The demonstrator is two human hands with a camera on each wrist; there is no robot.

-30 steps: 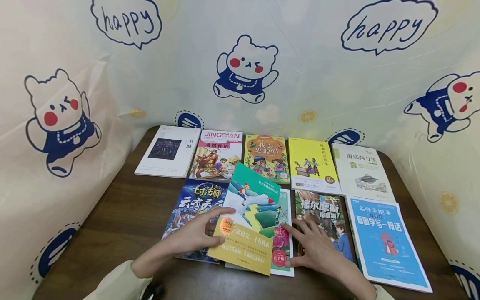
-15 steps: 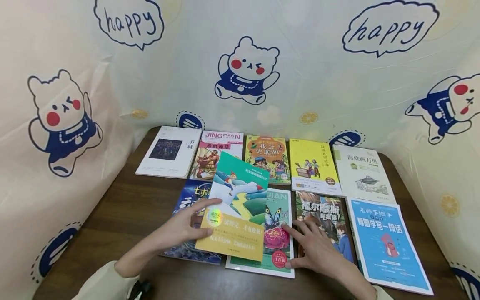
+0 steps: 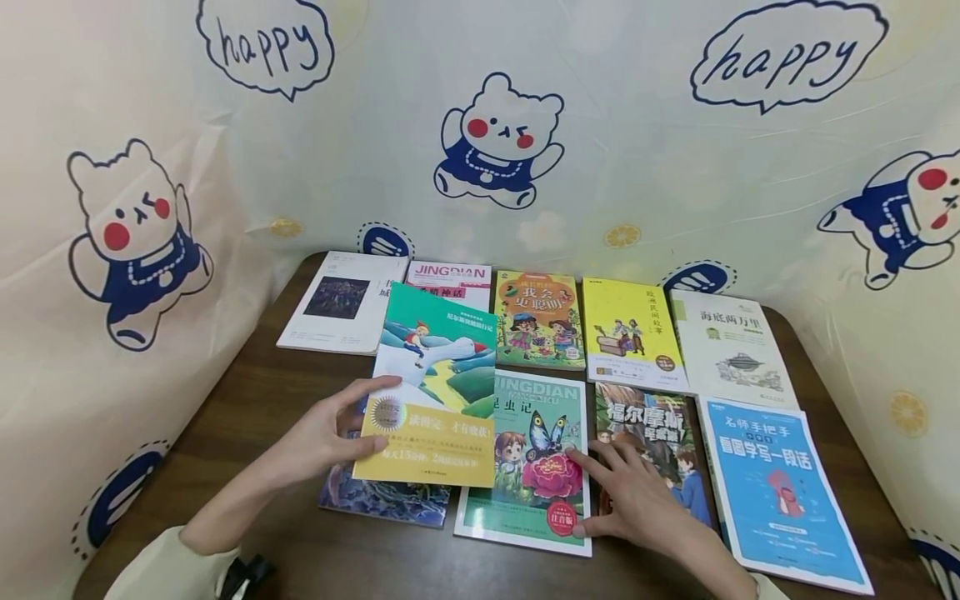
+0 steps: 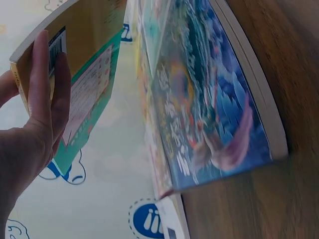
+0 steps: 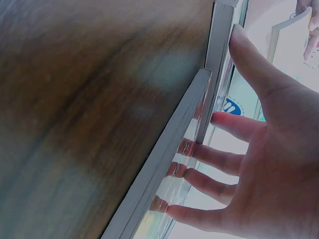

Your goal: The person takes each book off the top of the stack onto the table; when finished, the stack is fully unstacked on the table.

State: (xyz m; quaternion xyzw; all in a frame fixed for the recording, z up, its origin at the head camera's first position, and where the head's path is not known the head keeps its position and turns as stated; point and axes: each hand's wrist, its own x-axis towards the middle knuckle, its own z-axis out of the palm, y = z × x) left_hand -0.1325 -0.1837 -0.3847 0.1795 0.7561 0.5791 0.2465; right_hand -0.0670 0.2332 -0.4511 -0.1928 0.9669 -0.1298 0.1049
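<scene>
My left hand [image 3: 318, 437] grips a thin green-and-yellow paperback [image 3: 438, 358] by its left edge, thumb on the front cover. In the left wrist view, fingers [image 4: 40, 84] lie behind it on the back cover by a barcode. The paperback hangs tilted above a dark blue book [image 3: 386, 500], covering most of it in the head view. To its right lies a green butterfly book [image 3: 517, 500]. My right hand [image 3: 641, 500] rests with spread fingers, thumb and index at the butterfly book's right edge, the others over a detective comic-style book [image 3: 648, 417].
Along the table's back lie a white book [image 3: 330, 292], a pink-titled book [image 3: 450, 273], an orange book [image 3: 540, 321], a yellow book [image 3: 633, 329] and a pale book [image 3: 731, 350]. A light blue book [image 3: 787, 492] lies front right. A printed curtain [image 3: 600, 125] borders the table [image 3: 247, 425].
My left hand has carried the green-and-yellow paperback leftward and up off the butterfly book, uncovering its cover. The right hand has stayed in place.
</scene>
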